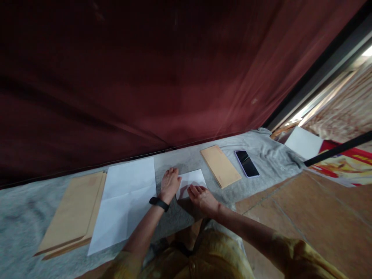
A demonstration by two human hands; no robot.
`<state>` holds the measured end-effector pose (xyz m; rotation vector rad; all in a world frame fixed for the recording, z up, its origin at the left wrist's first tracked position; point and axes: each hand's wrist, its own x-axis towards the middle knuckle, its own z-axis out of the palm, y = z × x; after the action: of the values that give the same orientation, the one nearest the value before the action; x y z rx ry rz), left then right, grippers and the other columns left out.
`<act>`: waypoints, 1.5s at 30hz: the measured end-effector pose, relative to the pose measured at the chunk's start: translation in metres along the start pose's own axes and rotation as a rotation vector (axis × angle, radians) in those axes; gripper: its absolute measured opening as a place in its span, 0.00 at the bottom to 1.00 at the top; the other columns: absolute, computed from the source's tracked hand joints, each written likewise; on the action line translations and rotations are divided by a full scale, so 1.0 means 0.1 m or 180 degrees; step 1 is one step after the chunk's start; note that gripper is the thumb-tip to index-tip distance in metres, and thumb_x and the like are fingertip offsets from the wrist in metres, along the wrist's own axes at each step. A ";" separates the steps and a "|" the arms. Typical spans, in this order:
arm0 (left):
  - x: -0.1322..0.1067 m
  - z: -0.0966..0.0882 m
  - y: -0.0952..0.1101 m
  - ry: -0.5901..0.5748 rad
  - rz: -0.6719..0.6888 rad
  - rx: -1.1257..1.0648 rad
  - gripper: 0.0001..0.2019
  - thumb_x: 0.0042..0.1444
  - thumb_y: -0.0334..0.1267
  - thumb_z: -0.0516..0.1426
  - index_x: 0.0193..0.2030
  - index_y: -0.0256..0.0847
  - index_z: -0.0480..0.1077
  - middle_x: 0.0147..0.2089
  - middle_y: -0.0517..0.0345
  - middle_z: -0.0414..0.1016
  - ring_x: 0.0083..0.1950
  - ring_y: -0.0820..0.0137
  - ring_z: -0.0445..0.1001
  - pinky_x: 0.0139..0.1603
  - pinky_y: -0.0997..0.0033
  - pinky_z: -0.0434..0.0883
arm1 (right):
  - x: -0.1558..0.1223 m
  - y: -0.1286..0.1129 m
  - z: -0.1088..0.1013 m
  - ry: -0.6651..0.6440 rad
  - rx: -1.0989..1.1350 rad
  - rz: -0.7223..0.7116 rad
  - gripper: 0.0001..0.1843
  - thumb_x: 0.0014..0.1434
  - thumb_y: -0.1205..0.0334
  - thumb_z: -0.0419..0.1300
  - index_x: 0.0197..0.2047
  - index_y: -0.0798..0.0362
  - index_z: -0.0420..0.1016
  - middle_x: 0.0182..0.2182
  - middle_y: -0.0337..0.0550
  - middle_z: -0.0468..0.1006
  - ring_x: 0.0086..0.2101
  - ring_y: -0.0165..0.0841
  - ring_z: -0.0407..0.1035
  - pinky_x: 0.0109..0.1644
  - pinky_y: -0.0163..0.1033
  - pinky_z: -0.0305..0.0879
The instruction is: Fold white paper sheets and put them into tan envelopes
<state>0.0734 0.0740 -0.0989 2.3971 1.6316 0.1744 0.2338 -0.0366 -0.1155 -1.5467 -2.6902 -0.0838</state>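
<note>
A folded sheet of white paper (193, 178) lies on the grey cloth in front of me. My left hand (170, 183), with a black band at the wrist, rests along the paper's left edge; its fingers lie on the cloth and the thumb reaches the paper. From the right, my right hand (203, 199) presses on the paper's near part with bent fingers held together. Left of my hands is a stack of larger white sheets (128, 205) with a crease across the top one. To the right of the folded paper sits a small stack of brown envelopes (221, 166).
Large brown envelopes (72, 211) are stacked at the far left. A phone (247, 163) in a light purple case lies at the right. The grey cloth (17, 217) covers a narrow surface against a dark red curtain (174, 85). Tiled floor (319, 205) and a red printed box (345, 162) are at the right.
</note>
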 end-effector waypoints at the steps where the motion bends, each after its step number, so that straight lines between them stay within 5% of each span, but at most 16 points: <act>1: 0.00 0.00 0.00 -0.0029 -0.0046 -0.0109 0.07 0.61 0.32 0.55 0.44 0.39 0.73 0.49 0.46 0.76 0.53 0.58 0.73 0.59 0.59 0.67 | 0.01 -0.01 -0.01 -0.0030 -0.0007 0.0003 0.16 0.66 0.70 0.56 0.56 0.60 0.71 0.51 0.57 0.75 0.42 0.41 0.72 0.45 0.45 0.72; 8: 0.03 0.00 -0.10 -0.0177 -0.0303 -0.0810 0.03 0.56 0.33 0.58 0.32 0.39 0.72 0.44 0.46 0.76 0.50 0.59 0.72 0.53 0.62 0.66 | 0.00 -0.03 0.02 -0.0039 -0.0060 0.0002 0.18 0.66 0.70 0.55 0.58 0.61 0.68 0.53 0.61 0.73 0.44 0.42 0.72 0.45 0.46 0.73; 16: -0.08 -0.10 -0.19 -0.0383 -0.0717 -0.2077 0.07 0.54 0.40 0.56 0.29 0.41 0.69 0.23 0.64 0.68 0.27 0.69 0.69 0.28 0.72 0.62 | -0.11 0.02 0.06 0.0362 0.0148 -0.0058 0.28 0.65 0.70 0.56 0.68 0.59 0.63 0.62 0.58 0.71 0.57 0.45 0.68 0.60 0.50 0.67; 23: -0.25 -0.28 -0.17 -0.0332 -0.1347 -0.4388 0.18 0.45 0.48 0.66 0.39 0.40 0.73 0.27 0.63 0.73 0.25 0.73 0.70 0.24 0.75 0.63 | -0.14 0.03 -0.24 0.0895 0.0607 0.0524 0.26 0.66 0.73 0.52 0.66 0.54 0.67 0.61 0.54 0.73 0.57 0.42 0.71 0.60 0.45 0.67; 27: -0.24 -0.30 -0.20 -0.0169 -0.1582 -0.5313 0.21 0.52 0.53 0.64 0.45 0.39 0.75 0.36 0.55 0.79 0.36 0.69 0.78 0.34 0.73 0.72 | -0.08 0.07 -0.43 0.1217 0.2005 0.1276 0.17 0.71 0.63 0.50 0.55 0.50 0.77 0.48 0.48 0.82 0.44 0.38 0.77 0.48 0.40 0.72; 30: -0.27 -0.26 -0.17 -0.0067 -0.1519 -0.5626 0.19 0.55 0.53 0.63 0.44 0.39 0.76 0.43 0.51 0.82 0.45 0.66 0.80 0.43 0.71 0.74 | 0.02 0.09 -0.43 0.1226 0.3623 0.1748 0.21 0.70 0.47 0.51 0.46 0.50 0.80 0.34 0.42 0.83 0.32 0.36 0.76 0.36 0.37 0.71; 34: -0.40 -0.22 -0.05 -0.0239 -0.1323 -0.5953 0.23 0.52 0.55 0.65 0.44 0.37 0.77 0.42 0.49 0.83 0.45 0.61 0.80 0.47 0.65 0.75 | 0.13 0.09 -0.26 0.1141 0.5015 0.1931 0.26 0.62 0.37 0.56 0.41 0.51 0.80 0.30 0.40 0.82 0.29 0.34 0.74 0.34 0.37 0.69; 39: -0.51 -0.16 0.04 0.0124 -0.1339 -0.5491 0.22 0.40 0.46 0.73 0.41 0.37 0.79 0.39 0.53 0.84 0.39 0.64 0.80 0.43 0.67 0.72 | 0.18 0.14 -0.05 0.1153 0.5030 0.2145 0.24 0.56 0.38 0.62 0.40 0.51 0.81 0.32 0.41 0.82 0.29 0.35 0.72 0.35 0.38 0.68; 45: -0.44 -0.03 0.01 0.0293 -0.1673 -0.5417 0.25 0.34 0.46 0.74 0.39 0.37 0.79 0.37 0.53 0.83 0.37 0.64 0.79 0.41 0.66 0.72 | 0.19 0.19 0.06 0.1294 0.4783 0.2372 0.20 0.56 0.43 0.60 0.40 0.50 0.82 0.34 0.42 0.83 0.35 0.37 0.74 0.43 0.41 0.70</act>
<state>0.0575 0.0327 -0.0938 0.6676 1.1223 1.0294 0.2401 -0.0101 -0.1195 -1.4258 -0.9999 1.1402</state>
